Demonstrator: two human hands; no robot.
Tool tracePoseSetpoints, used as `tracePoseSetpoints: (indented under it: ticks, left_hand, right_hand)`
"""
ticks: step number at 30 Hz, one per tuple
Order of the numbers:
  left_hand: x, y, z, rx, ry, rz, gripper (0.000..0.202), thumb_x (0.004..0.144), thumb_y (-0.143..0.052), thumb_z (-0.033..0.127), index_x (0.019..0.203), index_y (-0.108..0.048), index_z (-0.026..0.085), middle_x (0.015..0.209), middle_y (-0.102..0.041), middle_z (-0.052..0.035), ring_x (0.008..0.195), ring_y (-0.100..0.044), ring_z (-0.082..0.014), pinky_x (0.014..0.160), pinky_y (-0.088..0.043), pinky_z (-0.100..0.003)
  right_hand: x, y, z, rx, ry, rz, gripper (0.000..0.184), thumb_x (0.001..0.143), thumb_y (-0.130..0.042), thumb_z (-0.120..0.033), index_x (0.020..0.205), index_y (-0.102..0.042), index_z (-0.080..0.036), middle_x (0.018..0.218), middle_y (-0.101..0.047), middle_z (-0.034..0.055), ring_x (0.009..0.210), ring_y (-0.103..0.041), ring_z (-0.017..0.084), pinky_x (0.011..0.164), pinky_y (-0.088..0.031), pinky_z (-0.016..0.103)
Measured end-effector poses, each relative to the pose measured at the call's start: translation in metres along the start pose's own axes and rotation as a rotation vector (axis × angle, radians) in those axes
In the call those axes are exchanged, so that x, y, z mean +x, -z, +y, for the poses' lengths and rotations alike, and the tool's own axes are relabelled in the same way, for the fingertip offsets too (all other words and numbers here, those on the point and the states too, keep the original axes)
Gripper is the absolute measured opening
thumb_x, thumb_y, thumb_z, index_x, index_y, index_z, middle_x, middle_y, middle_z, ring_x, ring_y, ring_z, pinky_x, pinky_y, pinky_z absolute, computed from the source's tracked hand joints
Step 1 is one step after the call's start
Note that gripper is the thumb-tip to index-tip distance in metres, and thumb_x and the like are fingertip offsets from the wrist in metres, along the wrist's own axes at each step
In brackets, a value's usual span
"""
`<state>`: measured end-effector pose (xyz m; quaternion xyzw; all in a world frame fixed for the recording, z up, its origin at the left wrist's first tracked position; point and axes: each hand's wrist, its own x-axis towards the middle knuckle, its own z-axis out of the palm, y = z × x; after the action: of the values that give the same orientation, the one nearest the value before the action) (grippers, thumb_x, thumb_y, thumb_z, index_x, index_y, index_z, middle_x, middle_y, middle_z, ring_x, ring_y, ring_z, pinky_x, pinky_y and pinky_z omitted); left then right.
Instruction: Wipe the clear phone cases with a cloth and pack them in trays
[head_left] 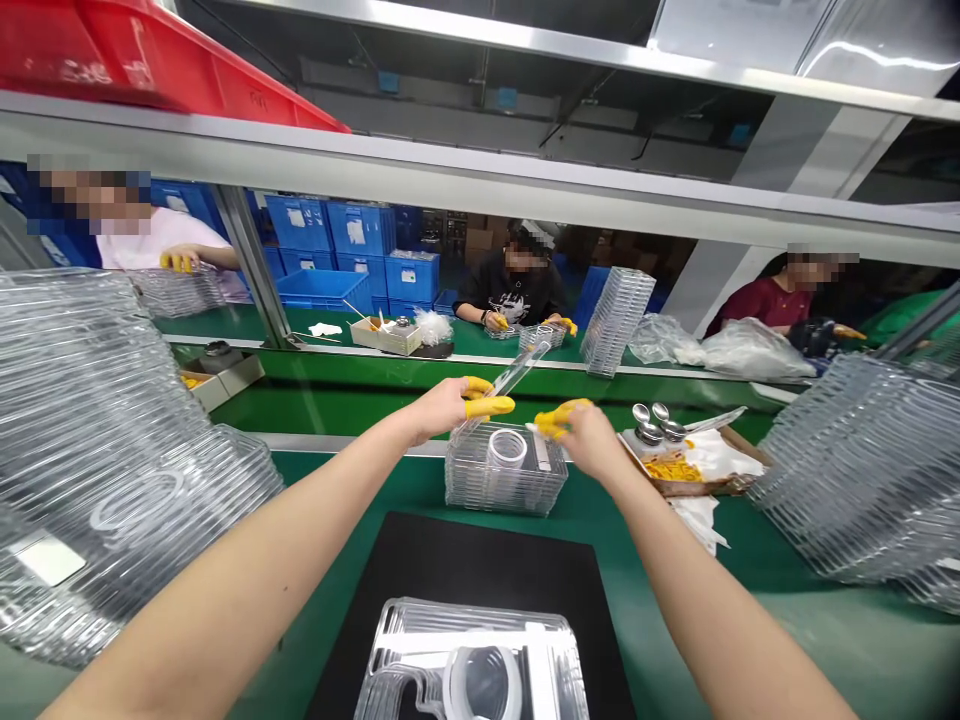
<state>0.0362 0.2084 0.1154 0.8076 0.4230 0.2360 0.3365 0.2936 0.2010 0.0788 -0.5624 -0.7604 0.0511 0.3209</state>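
Observation:
My left hand point(456, 405), with yellow finger cots on, pinches a thin clear plastic tray point(519, 366). The tray is tilted up over a stack of clear plastic trays point(506, 485) that has a white ring on top. To the right of that stack is my right hand point(581, 432), also in yellow finger cots. Its fingers are bent together, and a small white bit shows at their tips, too small to name. Nearest to me, more clear trays point(555, 625) with a white ring and white strips lie on a black mat point(480, 550).
Tall stacks of clear trays stand at left point(67, 380) and right point(862, 450). A cardboard box point(697, 488) holds metal-topped bottles, yellow finger cots and white wipes. Co-workers sit across the green bench. A shelf bar point(480, 175) with a red bin point(150, 70) crosses overhead.

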Motion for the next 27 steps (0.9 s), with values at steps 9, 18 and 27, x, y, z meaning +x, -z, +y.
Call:
tracePoseSetpoints:
  ticks: [9, 18, 27]
  left_hand:
    - [0.006, -0.005, 0.013, 0.155, 0.022, -0.067, 0.073, 0.070, -0.060, 0.075, 0.114, -0.063, 0.015, 0.101, -0.070, -0.0088, 0.088, -0.065, -0.0276, 0.070, -0.048, -0.031]
    - [0.013, -0.023, 0.019, 0.576, -0.030, -0.311, 0.111, 0.054, -0.074, 0.071, 0.141, -0.041, 0.010, 0.134, -0.053, -0.0235, 0.122, -0.051, -0.0421, 0.096, -0.043, -0.045]
    - [-0.016, -0.007, 0.052, 0.655, -0.069, -0.255, 0.108, 0.065, -0.071, 0.065, 0.148, -0.027, 0.012, 0.136, -0.052, -0.0177, 0.122, -0.051, -0.0349, 0.097, -0.043, -0.038]
  right_hand:
    - [-0.084, 0.024, -0.022, 0.572, -0.086, -0.137, 0.014, 0.069, -0.079, -0.038, 0.075, -0.075, -0.026, 0.086, -0.069, 0.0047, 0.089, -0.059, 0.026, 0.088, -0.044, 0.043]
    - [-0.142, -0.022, 0.036, 1.412, -0.617, 0.241, 0.032, 0.061, -0.084, -0.050, 0.078, -0.073, -0.025, 0.080, -0.072, 0.0009, 0.078, -0.067, 0.020, 0.075, -0.056, 0.036]
    - [-0.163, -0.055, 0.054, 1.613, -0.699, 0.306, 0.033, 0.055, -0.090, -0.039, 0.078, -0.073, -0.022, 0.079, -0.073, 0.0012, 0.075, -0.068, 0.019, 0.072, -0.058, 0.032]
